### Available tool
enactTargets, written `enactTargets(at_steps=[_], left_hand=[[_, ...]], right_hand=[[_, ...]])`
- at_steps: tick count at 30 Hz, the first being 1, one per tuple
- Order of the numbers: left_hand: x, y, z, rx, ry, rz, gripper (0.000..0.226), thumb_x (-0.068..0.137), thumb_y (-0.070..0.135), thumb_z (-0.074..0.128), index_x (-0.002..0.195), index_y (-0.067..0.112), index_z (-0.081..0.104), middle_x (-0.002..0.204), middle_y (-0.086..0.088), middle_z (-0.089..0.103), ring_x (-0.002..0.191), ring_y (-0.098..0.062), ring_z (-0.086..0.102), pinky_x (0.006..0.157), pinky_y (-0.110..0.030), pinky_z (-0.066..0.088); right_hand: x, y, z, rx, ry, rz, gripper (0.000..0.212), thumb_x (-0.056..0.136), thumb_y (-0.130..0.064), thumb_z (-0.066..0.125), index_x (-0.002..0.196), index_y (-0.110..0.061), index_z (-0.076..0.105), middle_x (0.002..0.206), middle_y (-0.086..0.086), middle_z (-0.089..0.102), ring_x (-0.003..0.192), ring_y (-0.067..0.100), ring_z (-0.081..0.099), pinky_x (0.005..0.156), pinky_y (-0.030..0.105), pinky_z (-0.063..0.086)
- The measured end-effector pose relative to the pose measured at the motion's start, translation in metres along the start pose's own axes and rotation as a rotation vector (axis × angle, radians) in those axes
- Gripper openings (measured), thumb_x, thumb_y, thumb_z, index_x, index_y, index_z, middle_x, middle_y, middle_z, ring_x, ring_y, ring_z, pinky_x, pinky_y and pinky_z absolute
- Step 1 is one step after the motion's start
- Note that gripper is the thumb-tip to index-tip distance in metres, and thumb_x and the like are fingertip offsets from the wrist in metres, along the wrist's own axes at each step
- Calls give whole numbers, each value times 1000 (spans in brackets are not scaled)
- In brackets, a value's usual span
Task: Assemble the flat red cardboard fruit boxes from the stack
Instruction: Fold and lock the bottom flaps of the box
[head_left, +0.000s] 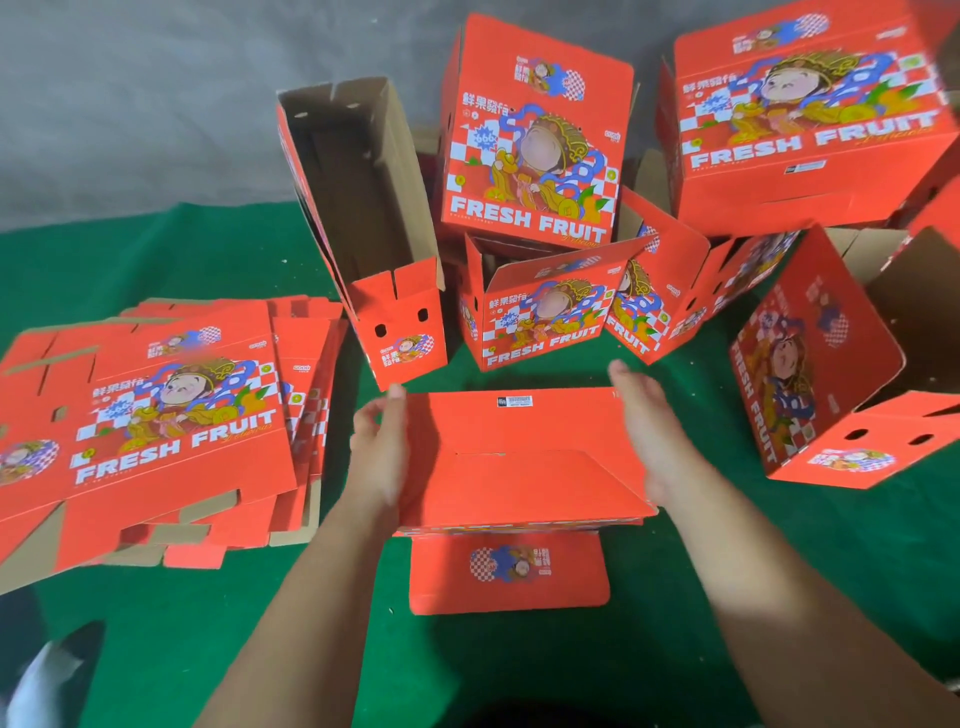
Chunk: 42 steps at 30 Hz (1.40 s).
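A red cardboard fruit box (519, 457) stands in front of me on the green cloth, bottom side up, with folded flaps and a small barcode label near its far edge. One flap with a printed emblem (509, 571) lies flat towards me. My left hand (382, 447) presses flat against the box's left side, fingers straight. My right hand (649, 431) lies flat against its right side. A stack of flat red boxes (156, 426) printed FRESH FRUIT lies at the left.
Several assembled red boxes are piled behind: one open and tipped (363, 208), one upright (535, 135), one at the far right top (810, 114), one on its side (831, 374). The green cloth (208, 649) covers the floor; grey floor lies beyond.
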<state>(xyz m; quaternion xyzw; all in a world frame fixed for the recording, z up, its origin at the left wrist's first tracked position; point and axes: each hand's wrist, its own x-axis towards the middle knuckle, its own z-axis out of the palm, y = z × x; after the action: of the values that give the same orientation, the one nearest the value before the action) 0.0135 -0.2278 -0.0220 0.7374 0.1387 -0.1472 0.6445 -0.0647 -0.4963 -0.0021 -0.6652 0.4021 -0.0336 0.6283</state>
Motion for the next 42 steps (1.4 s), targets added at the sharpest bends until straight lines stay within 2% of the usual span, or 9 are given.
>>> enactTargets(at_steps=[5,9,13,16,19,28,31,36,42], left_hand=[[-14,18,-13,-244,57,0,60,80,76,56,104,22,66,111,-7,74,106,-31,70,98,-51,54],[-27,20,-9,-217,-90,32,44,79,54,56,111,29,72,90,7,76,92,-20,70,79,-33,57],[-30,21,-19,-178,-440,-265,35,77,40,53,67,20,80,75,-6,74,61,-23,70,58,-28,57],[-33,12,-23,-167,-499,-271,33,76,34,66,101,16,81,98,-12,79,77,-23,74,70,-31,58],[-30,10,-28,-202,-534,-110,52,84,25,71,135,22,63,125,-14,73,99,-24,73,77,-33,61],[-16,-23,-37,-198,-427,178,66,74,-1,67,135,23,60,131,-13,69,93,-27,66,76,-38,53],[-15,-32,-29,-99,-223,210,57,65,9,68,121,19,64,111,-5,76,84,-18,71,72,-33,52],[-13,-36,-20,-135,-92,259,33,74,7,64,103,20,74,102,1,78,99,-17,73,81,-23,55],[-18,-38,0,-85,-380,249,56,81,34,62,136,43,58,133,18,67,125,-6,62,100,-31,48]], right_hand=[[-5,-1,-46,719,-321,371,76,85,-69,65,136,-14,60,129,17,69,111,41,71,100,63,49],[-25,1,-42,356,-488,421,50,87,-62,64,103,-15,66,104,14,68,92,33,68,89,45,55],[-30,-7,-31,208,-396,242,22,98,-39,63,110,-20,66,106,10,66,91,27,63,101,46,48],[-22,-21,-29,168,-300,44,27,108,-11,49,133,-21,52,126,5,53,107,21,54,117,47,40],[-25,-2,-41,481,-436,97,39,101,-40,50,129,-21,69,124,11,72,105,29,71,83,46,61],[-6,33,-44,255,-589,246,65,85,-52,74,143,-25,62,135,14,69,123,38,67,106,58,51],[-6,43,-44,101,-488,-41,79,84,-15,79,150,-37,40,133,1,71,120,25,69,99,45,56],[7,58,-48,-266,-315,-118,47,76,-15,87,119,-21,69,98,-10,77,94,6,70,86,21,53],[-2,69,-29,-188,-311,-218,59,92,-7,76,133,-37,46,123,-20,69,105,-14,63,84,12,47]])
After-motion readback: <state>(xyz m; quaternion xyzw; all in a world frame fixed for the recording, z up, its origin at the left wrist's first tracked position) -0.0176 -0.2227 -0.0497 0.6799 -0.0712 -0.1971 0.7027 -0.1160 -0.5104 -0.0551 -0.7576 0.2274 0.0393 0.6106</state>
